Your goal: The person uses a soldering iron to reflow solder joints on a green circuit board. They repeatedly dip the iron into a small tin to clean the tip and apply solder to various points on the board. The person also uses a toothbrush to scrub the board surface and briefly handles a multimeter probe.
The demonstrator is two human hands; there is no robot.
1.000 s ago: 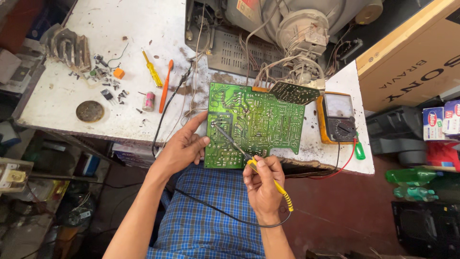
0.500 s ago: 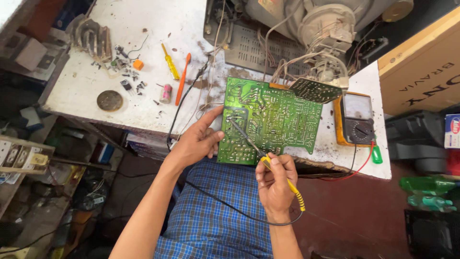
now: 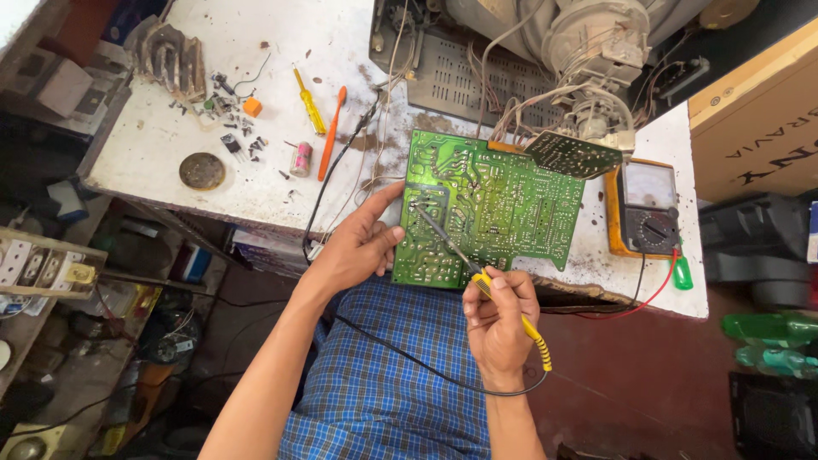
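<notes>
While two hands work: left hand [image 3: 356,247] steadies one circuit board [image 3: 503,204] | right hand [image 3: 497,319] grips one soldering iron [image 3: 477,277]

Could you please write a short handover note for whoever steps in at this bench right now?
Left hand steadies the left edge of the green circuit board, which lies solder side up at the front of the white table.
Right hand grips the yellow-handled soldering iron, tip on the board's upper left area.
Analog multimeter sits to the right of the board.
Done or left: cannot tell which joints are finished.
</notes>
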